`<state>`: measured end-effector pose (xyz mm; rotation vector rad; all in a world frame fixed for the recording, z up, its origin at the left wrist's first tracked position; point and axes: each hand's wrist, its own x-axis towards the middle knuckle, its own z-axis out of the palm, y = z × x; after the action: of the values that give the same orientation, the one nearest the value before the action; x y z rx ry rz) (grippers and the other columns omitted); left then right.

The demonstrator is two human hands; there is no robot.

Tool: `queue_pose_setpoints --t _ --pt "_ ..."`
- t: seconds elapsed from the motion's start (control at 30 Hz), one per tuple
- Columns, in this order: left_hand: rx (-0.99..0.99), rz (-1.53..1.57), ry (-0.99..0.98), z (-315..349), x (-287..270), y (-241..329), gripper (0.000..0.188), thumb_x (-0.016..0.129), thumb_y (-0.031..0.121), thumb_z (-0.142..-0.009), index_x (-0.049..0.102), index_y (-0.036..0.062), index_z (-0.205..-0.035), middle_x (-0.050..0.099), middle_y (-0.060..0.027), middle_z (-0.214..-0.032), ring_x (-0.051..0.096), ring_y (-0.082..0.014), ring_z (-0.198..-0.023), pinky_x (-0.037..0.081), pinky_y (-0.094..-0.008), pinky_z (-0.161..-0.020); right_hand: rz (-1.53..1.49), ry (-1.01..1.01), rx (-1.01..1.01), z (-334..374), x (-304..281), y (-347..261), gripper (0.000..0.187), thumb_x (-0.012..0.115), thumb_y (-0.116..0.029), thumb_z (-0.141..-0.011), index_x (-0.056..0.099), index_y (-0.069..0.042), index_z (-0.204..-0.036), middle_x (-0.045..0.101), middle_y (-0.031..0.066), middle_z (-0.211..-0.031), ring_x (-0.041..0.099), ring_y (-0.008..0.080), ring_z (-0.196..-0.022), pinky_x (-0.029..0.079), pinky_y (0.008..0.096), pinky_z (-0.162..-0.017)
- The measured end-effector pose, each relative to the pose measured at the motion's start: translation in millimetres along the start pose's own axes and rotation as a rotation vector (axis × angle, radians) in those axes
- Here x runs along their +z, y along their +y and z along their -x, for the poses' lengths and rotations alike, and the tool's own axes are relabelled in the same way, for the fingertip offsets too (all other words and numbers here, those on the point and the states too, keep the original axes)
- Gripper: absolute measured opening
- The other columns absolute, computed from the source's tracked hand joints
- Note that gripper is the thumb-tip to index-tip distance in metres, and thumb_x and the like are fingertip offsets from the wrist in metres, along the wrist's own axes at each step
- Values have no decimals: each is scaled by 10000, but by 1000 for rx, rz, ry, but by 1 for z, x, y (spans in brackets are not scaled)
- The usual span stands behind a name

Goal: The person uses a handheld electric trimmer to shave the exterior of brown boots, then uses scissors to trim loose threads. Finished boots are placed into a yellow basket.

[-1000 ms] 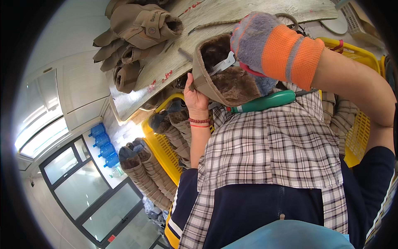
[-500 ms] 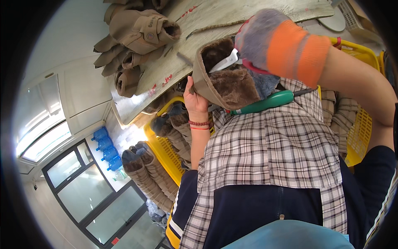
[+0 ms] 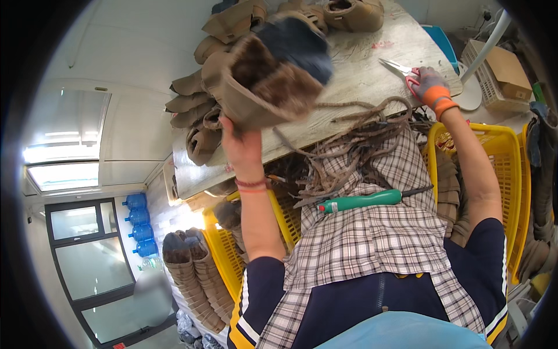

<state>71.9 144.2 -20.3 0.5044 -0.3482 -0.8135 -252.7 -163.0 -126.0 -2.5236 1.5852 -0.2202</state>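
My left hand (image 3: 241, 145) grips a brown, fur-lined piece that looks like a boot upper (image 3: 247, 107), raised over the table's left part. Its brown fur opening faces me, and a dark blue-grey part shows at its far side; motion blurs it. At the right side of the table, my right hand (image 3: 431, 84), in a grey and orange glove, is closed on the red handles of a pair of scissors (image 3: 399, 68). The blades lie partly open on the tabletop. A green-handled tool (image 3: 363, 200) with a dark shaft rests on my checked apron (image 3: 360, 232).
More brown uppers (image 3: 200, 142) are piled along the left and far parts of the table (image 3: 372, 64). Trimmed fur strips (image 3: 349, 151) hang over the near edge onto my lap. Yellow baskets (image 3: 503, 139) (image 3: 224, 238) with brown pieces stand on both sides. Blue water bottles (image 3: 139, 218) are at left.
My left hand has lifted the upper up and away from my lap. My right hand has drawn the scissors out of it and moved right, onto the table. Fur strips on my lap are now visible.
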Motion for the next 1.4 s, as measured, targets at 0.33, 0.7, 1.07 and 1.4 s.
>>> queue_pose_setpoints --t 0.33,0.7,1.07,1.4 --pt "282 59 -395 -235 102 -7 426 468 321 -950 482 71 -1295 444 -116 -1385 380 -333 -1278 232 -575 -1080 -315 504 -242 53 -9 46 368 678 -201 -796 599 -94 -1140 598 136 -1091 575 302 -1001 470 375 -869" --pt "-264 -687 -107 -341 -60 -159 335 372 -6 -961 376 -158 -1259 465 -271 -1215 449 -375 -1165 409 -543 -1028 -603 -36 1134 425 165 325 280 616 -290 -842 623 -14 -887 643 112 -775 588 283 -703 465 376 -646" --pt "-401 -754 136 -175 19 -124 310 488 127 -955 481 -82 -1184 554 -181 -1200 539 -297 -1105 434 -428 -1010 -1056 3 2070 570 240 266 267 491 -242 -943 566 -45 -1107 577 96 -1093 561 258 -854 462 416 -733" --pt "-695 -670 94 -39 9 -120 187 542 134 -930 609 -12 -1026 640 -129 -1059 602 -233 -989 462 -389 -940 -1347 195 1991 490 263 255 371 507 -267 -945 452 -54 -1244 451 111 -1258 501 294 -1014 435 450 -853"
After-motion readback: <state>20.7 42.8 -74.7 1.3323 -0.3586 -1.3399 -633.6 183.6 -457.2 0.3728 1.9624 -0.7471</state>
